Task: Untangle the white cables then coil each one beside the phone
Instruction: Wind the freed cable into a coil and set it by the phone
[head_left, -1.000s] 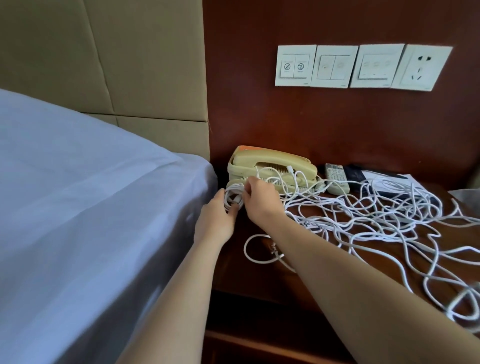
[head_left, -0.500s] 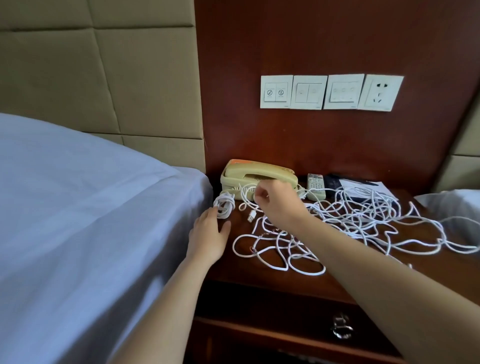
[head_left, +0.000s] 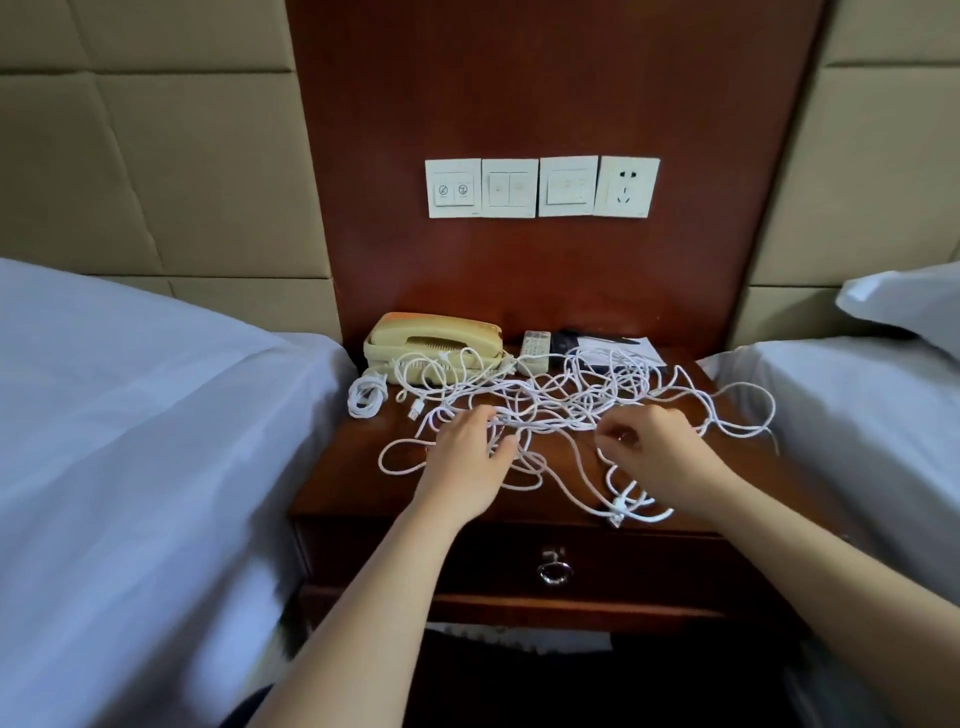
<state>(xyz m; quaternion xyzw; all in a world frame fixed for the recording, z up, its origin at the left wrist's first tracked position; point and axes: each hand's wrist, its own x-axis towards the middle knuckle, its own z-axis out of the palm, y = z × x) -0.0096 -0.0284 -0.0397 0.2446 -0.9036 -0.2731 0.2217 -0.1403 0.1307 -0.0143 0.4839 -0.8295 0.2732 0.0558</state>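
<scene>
A beige phone (head_left: 434, 340) stands at the back left of the dark wooden nightstand (head_left: 337, 483). One coiled white cable (head_left: 366, 396) lies on the nightstand just left of and in front of the phone. A big tangle of white cables (head_left: 576, 400) covers the middle and right of the top. My left hand (head_left: 470, 460) rests on the tangle's left part, fingers spread among the strands. My right hand (head_left: 652, 452) sits at the tangle's right part, its thumb and fingers curled and pinching a strand.
A remote control (head_left: 535, 349) and a dark folder with papers (head_left: 613, 345) lie behind the tangle. White beds (head_left: 130, 415) flank the nightstand on both sides. A drawer with a ring handle (head_left: 555, 569) is below. Wall switches and a socket (head_left: 540, 187) hang above.
My left hand let go of the coiled cable beside the phone and moved right onto the tangle. My right hand moved from near the phone to the right part of the tangle. The view pulled back.
</scene>
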